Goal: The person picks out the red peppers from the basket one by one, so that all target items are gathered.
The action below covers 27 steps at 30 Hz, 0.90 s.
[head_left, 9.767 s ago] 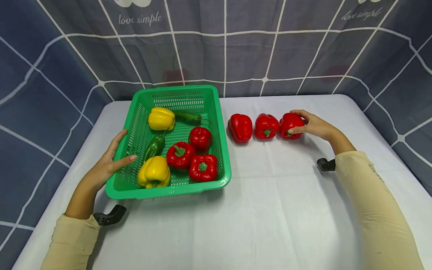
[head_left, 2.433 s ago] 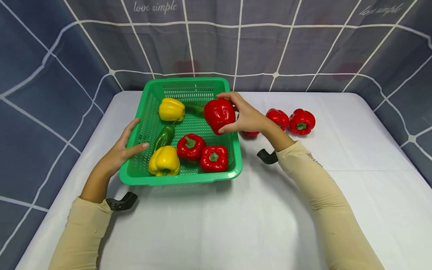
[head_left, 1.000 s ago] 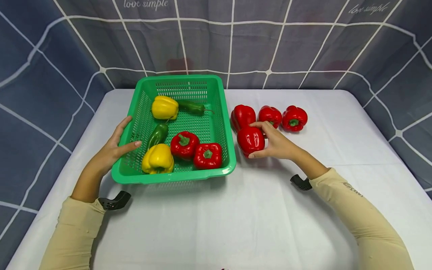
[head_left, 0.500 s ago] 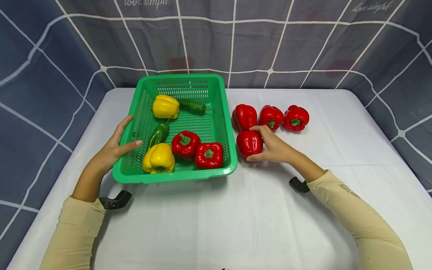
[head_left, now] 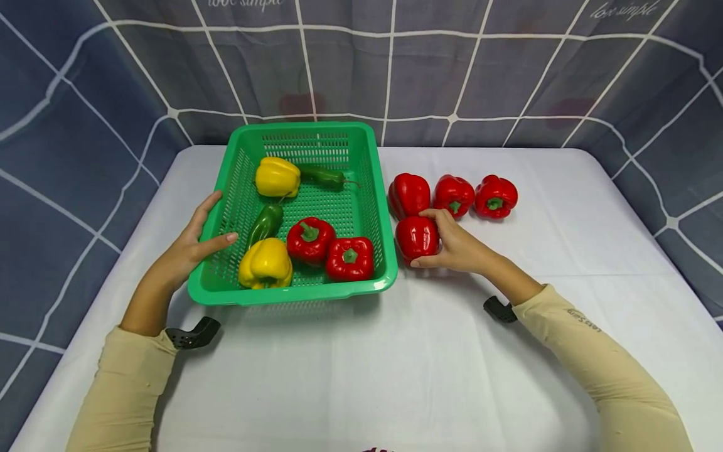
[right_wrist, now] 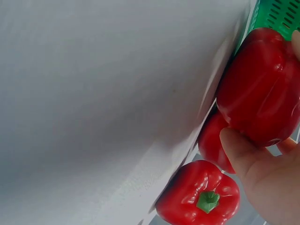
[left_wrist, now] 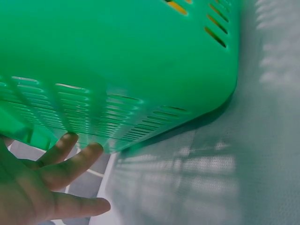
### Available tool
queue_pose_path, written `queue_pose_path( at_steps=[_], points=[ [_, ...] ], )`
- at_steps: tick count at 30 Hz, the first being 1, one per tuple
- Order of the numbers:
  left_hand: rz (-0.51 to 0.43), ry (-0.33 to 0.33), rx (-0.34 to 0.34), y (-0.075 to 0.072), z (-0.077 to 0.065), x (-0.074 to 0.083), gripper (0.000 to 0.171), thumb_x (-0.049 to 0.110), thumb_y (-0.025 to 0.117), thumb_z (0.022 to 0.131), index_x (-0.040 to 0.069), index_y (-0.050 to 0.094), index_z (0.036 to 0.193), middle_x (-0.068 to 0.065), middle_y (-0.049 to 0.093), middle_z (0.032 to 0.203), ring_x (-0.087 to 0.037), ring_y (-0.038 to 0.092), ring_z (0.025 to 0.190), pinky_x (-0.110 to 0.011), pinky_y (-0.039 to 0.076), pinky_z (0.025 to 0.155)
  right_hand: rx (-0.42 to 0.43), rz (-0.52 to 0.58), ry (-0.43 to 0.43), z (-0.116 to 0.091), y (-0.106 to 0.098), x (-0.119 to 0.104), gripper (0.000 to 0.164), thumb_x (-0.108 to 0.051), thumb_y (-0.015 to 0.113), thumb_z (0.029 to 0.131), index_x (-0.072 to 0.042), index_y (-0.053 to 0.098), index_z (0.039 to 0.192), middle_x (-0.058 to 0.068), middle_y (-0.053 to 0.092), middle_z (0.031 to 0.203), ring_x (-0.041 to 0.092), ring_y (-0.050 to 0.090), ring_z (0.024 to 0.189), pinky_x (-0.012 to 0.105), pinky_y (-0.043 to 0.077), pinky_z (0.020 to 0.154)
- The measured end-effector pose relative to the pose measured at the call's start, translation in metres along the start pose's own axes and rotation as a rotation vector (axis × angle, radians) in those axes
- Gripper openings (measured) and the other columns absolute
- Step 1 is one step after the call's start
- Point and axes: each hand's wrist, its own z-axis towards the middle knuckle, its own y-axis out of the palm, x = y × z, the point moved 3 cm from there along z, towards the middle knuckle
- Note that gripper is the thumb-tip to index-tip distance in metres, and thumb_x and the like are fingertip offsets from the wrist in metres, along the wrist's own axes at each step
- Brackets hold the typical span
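My right hand holds a glossy red bell pepper at the table, just right of the basket; thumb and fingers curve round it. In the right wrist view its side fills the grip. Just behind it lies another red bell pepper. My left hand is at the left rim of the green plastic basket, thumb over the rim, fingers along the outer wall. The left wrist view shows those fingers spread and fairly straight. In the basket are red bell peppers and yellow bell peppers.
Green chili peppers also lie in the basket. Further right in the back row stand red bell peppers, the last one with its green stem forward. A white cloth covers the table; a grey-blue checked curtain rises behind.
My right hand has lifted a red bell pepper out of the basket and brought it down right of it, in front of the row. My left hand has stayed at the rim.
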Motion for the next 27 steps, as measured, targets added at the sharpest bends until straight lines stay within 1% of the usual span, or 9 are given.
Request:
queue_pose_path(
  at_steps=[7,11,17,22,24,27],
  points=[
    [-0.008,0.004,-0.002,0.0004,0.0013,0.0008,0.081,0.02,0.052,0.09,0.032,-0.006,0.146,0.0,-0.019,0.152,-0.03,-0.019,0.138,-0.068,-0.005,0.103,-0.002,-0.014,0.012,-0.0001,-0.0001,0.0016,0.089,-0.031,0.08,0.068,-0.004,0.026,0.133,0.016,0.033,0.129,0.032,0.037,0.122,0.052,0.044,0.092],
    [-0.022,0.004,-0.011,0.0007,0.0016,0.0018,0.081,0.019,0.051,0.09,0.032,-0.006,0.146,0.0,-0.019,0.152,-0.031,-0.016,0.138,-0.066,0.0,0.104,0.001,-0.023,0.005,-0.0006,-0.0001,0.0015,0.09,-0.032,0.08,0.068,-0.003,0.025,0.133,0.017,0.033,0.13,0.032,0.036,0.123,0.052,0.043,0.093],
    [-0.021,0.004,-0.01,0.0003,0.0009,0.0008,0.081,0.019,0.051,0.09,0.033,-0.006,0.146,0.0,-0.019,0.152,-0.031,-0.016,0.138,-0.067,0.001,0.104,0.009,-0.035,-0.015,-0.0014,0.0001,-0.0005,0.091,-0.033,0.08,0.067,-0.002,0.025,0.133,0.017,0.033,0.129,0.032,0.037,0.122,0.052,0.043,0.093],
    [-0.02,-0.014,-0.011,0.0001,-0.0002,-0.001,0.081,0.019,0.051,0.091,0.035,-0.007,0.146,0.001,-0.019,0.152,-0.034,-0.012,0.138,-0.067,0.008,0.103,0.004,-0.043,-0.014,-0.0013,-0.0002,-0.0013,0.092,-0.033,0.081,0.066,-0.002,0.026,0.133,0.016,0.034,0.129,0.031,0.036,0.123,0.051,0.044,0.093],
    [-0.02,-0.014,-0.01,0.0002,-0.0002,-0.0009,0.081,0.019,0.051,0.09,0.034,-0.007,0.146,0.0,-0.019,0.152,-0.034,-0.011,0.138,-0.067,0.008,0.103,0.003,-0.048,-0.011,-0.0016,-0.0008,-0.0014,0.093,-0.034,0.081,0.066,-0.002,0.026,0.134,0.016,0.034,0.129,0.031,0.035,0.123,0.051,0.043,0.093],
    [-0.016,-0.008,-0.005,0.0,-0.0001,-0.0005,0.081,0.019,0.051,0.09,0.033,-0.006,0.146,0.0,-0.019,0.152,-0.033,-0.013,0.138,-0.067,0.004,0.104,-0.002,-0.051,-0.007,-0.0026,-0.0018,-0.0026,0.094,-0.035,0.081,0.065,-0.003,0.026,0.134,0.016,0.033,0.13,0.031,0.035,0.124,0.051,0.042,0.094]
  ],
)
